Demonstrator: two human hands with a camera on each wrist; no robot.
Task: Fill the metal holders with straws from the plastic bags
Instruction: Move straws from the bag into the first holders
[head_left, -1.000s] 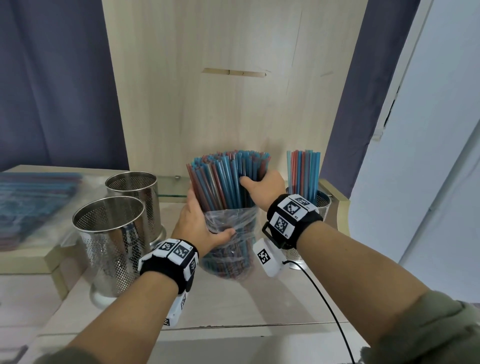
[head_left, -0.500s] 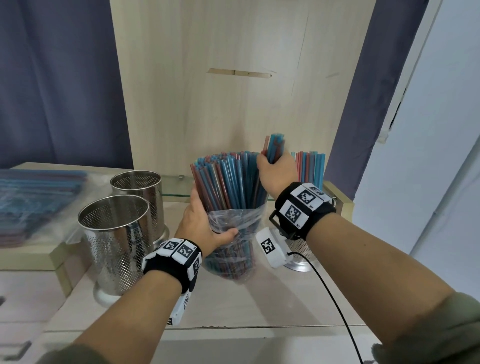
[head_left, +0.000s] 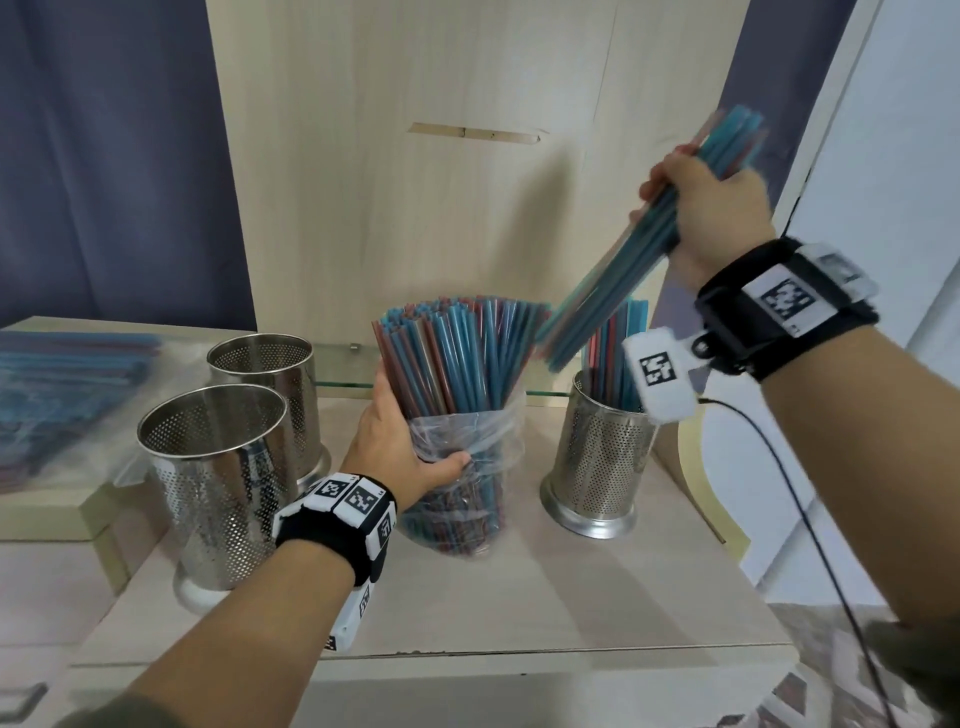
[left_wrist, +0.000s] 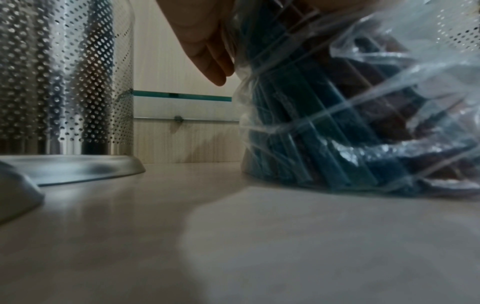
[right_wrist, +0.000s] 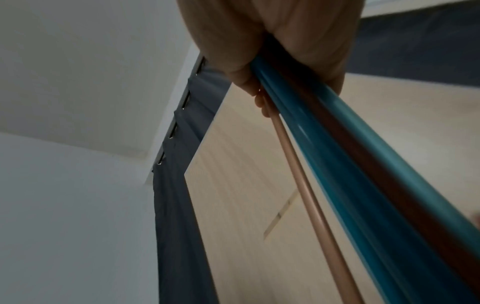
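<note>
1. Head view, nearest: the left hand (head_left: 395, 447) is wrapped round the plastic bag (head_left: 467, 441) at its waist, thumb across the front and fingers behind. Judged purpose: to keep the bag upright on the counter (head_left: 467, 597) so that the bagged straws (head_left: 457, 358) fan out at the open top and can be drawn singly or in small lots.
2. Left wrist view: the bag's base (left_wrist: 337, 164) rests on the counter; plastic creased tight against the straws. Only part of the palm and some fingers (left_wrist: 207, 59) show, so the full grip is not visible here.
3. Left of the bag: two metal holders, the near holder (head_left: 218, 488) and the one behind it (head_left: 270, 395). No straws show above their rims; their bottoms cannot be seen.
4. Right of the bag: the right holder (head_left: 597, 467) has a few straws standing in it; the wrist camera hides part of its rim.
5. Above it: the right hand (head_left: 711, 208) is closed round a small bunch of straws (head_left: 613, 291), held slanted, lower ends near the right holder's mouth. Judged: being angled for insertion. Motion blur; count not readable.
6. Right wrist view: fingers (right_wrist: 249, 78) curled on blue, brown and one pale straw (right_wrist: 306, 185); lower ends cut off by the frame.
7. Far left: another bag of straws (head_left: 62, 374) lying flat, blurred.
</note>
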